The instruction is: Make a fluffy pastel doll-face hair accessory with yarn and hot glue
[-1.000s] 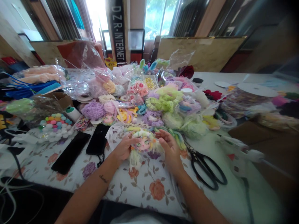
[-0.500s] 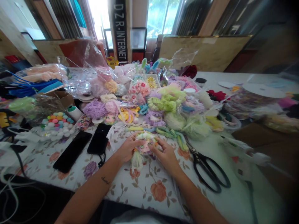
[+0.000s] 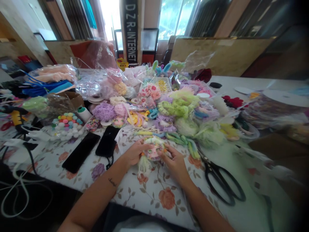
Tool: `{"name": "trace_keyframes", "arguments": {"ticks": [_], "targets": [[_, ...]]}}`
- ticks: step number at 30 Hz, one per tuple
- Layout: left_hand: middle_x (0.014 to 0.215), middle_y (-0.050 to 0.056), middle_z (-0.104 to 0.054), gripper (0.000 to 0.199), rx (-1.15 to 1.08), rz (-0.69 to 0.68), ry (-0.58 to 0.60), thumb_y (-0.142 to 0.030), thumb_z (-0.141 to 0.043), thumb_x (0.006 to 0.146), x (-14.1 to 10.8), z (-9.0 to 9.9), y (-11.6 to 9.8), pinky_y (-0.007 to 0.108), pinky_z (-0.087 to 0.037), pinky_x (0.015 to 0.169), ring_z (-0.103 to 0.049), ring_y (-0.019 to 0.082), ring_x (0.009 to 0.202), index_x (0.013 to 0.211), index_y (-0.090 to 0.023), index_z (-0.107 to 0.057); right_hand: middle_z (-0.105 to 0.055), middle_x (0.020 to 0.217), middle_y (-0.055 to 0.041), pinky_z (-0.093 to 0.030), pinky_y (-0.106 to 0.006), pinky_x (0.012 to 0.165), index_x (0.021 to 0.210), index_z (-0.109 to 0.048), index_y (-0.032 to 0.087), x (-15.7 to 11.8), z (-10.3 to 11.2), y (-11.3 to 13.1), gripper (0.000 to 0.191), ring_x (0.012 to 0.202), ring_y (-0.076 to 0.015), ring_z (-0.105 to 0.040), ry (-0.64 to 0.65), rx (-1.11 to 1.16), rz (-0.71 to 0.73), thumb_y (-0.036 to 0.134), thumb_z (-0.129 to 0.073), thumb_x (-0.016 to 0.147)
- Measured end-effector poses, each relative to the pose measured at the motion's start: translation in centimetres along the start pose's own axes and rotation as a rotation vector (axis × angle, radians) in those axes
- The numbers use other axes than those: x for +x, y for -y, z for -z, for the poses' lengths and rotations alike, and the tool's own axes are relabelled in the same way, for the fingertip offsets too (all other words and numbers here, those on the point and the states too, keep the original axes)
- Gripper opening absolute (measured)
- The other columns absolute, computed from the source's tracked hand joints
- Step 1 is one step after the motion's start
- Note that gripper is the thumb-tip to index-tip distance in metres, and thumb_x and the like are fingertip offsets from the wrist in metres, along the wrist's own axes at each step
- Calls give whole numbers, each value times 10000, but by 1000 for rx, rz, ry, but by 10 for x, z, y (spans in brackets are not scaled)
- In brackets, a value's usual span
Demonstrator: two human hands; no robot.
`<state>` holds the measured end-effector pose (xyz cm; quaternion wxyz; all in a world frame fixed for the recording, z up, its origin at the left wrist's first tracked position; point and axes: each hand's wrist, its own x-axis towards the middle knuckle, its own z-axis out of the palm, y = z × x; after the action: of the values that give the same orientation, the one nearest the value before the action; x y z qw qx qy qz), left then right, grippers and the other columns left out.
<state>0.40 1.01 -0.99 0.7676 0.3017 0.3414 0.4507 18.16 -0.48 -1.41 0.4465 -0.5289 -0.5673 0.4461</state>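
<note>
We looked down, from the wearer's head, on two bare hands at the near edge of a crowded table. Between them, low over the middle of a flowered cloth (image 3: 166, 198), was a small doll head (image 3: 153, 152) with large green eyes. The left hand (image 3: 135, 152) pinched its left side, thumb laid over the front; the right hand (image 3: 175, 161) pinched the other side, thumb bent onto the cheek. The fingers behind were mostly hidden. We judged that this two-sided grip steadied the piece and kept the face turned up toward the wearer. A pale tassel of hair (image 3: 145, 166) hung below the left hand; we could not tell whether it touched the cloth.

Just beyond the hands lay a green and yellow cord (image 3: 185, 141). Black scissors (image 3: 222, 177) rested to the right, handles toward the wearer, probably for an easy reach. Farther right was a blurred white tool (image 3: 263, 164), perhaps a glue gun. Two dark phones (image 3: 80, 153) lay flat on the left, apart from the hands. Beyond, we saw a heap of green netting (image 3: 183, 106), purple fluff (image 3: 104, 111) and pastel beads (image 3: 66, 124), seemingly pushed back to leave working room.
</note>
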Motion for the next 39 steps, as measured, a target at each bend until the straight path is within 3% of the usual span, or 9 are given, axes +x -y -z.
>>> {"name": "trace_keyframes", "arguments": {"ticks": [3,6,11,15,19,25,29,35,39], "targets": [[1034,62,-701,503,-18,-25,81,-316,-730,759,-1,4,-4,312,-520,743,-670,232,916,1244,-260,-610,-724,1114,-105,-485,-418,932,1081,-700,157,2,1,-2,508,1063,-319,-643,-37,59,-45,499,-730,706],[1133,68,-676,476,-10,-60,40,-388,-702,790,0,7,-5,296,-512,776,-644,227,987,1238,-256,-612,-713,1136,-108,-478,-415,941,1117,-680,156,3,3,-2,540,1077,-313,-636,-97,83,-67,517,-723,717],[974,56,-707,395,61,-64,13,-257,-810,667,3,3,1,265,-504,746,-657,180,846,1040,-199,-693,-707,1120,-115,-481,-417,925,1133,-652,156,2,2,-4,581,1045,-307,-643,-162,85,-48,537,-727,701],[800,25,-696,376,74,-95,-49,-220,-856,569,2,-5,0,249,-493,682,-647,138,692,905,-157,-700,-682,1139,-121,-491,-403,896,1154,-619,164,2,2,-3,611,1050,-306,-632,-119,119,-63,539,-741,688],[783,24,-689,413,62,-87,-69,-264,-865,560,0,-7,-4,246,-492,636,-635,133,654,916,-148,-689,-688,1067,-101,-508,-377,837,1242,-556,177,5,7,-1,704,976,-282,-650,-100,243,-118,564,-737,682],[777,27,-673,397,145,-74,-8,-257,-853,587,3,-2,1,240,-487,652,-625,127,664,924,-132,-686,-728,1041,-66,-502,-396,889,1112,-657,199,5,13,1,546,1017,-295,-659,198,349,-240,397,-828,633],[841,42,-688,429,135,-87,8,-266,-850,594,1,-4,0,253,-495,681,-638,141,709,971,-141,-686,-730,1076,-66,-505,-418,896,1148,-643,197,6,12,-2,588,989,-291,-677,173,360,-246,368,-841,621],[785,27,-672,254,113,-103,-20,-330,-792,684,-1,-6,-3,247,-486,655,-617,135,680,856,-169,-696,-734,1082,-73,-518,-410,875,1116,-661,181,5,11,-5,527,974,-284,-687,126,315,-191,386,-813,654],[787,17,-651,248,106,-98,-38,-357,-765,717,-1,-3,-3,244,-488,642,-608,134,689,885,-191,-690,-728,1108,-79,-522,-405,867,1115,-667,181,3,10,1,524,1019,-295,-675,105,322,-177,436,-789,673]]}}
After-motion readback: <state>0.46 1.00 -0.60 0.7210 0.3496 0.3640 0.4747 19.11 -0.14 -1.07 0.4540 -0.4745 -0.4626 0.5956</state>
